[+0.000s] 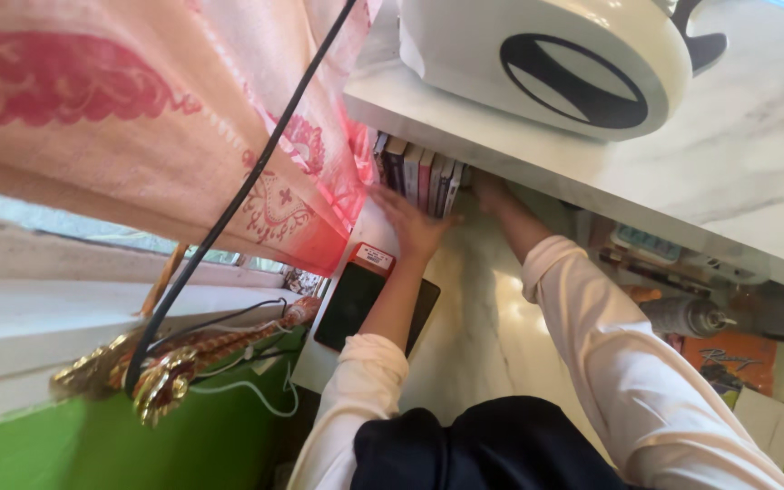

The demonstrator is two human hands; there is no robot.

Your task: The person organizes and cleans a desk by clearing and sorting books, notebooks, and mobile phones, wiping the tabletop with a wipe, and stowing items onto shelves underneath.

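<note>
A row of upright books (419, 177) stands on a pale lower shelf, under a white marble-look top (737, 154). My left hand (413, 222) lies flat against the books' near edges, fingers spread. My right hand (490, 192) reaches in beside the right end of the row, partly hidden under the top; whether it grips anything is not visible. Both arms wear white sleeves.
A dark tablet (356, 304) with a red-and-white box (373, 259) lies left of my left forearm. A white round appliance (555, 59) sits on the top. A pink patterned curtain (165, 118), a black cable (229, 209) and gold tassels (161, 377) hang left. Clutter fills the right shelf.
</note>
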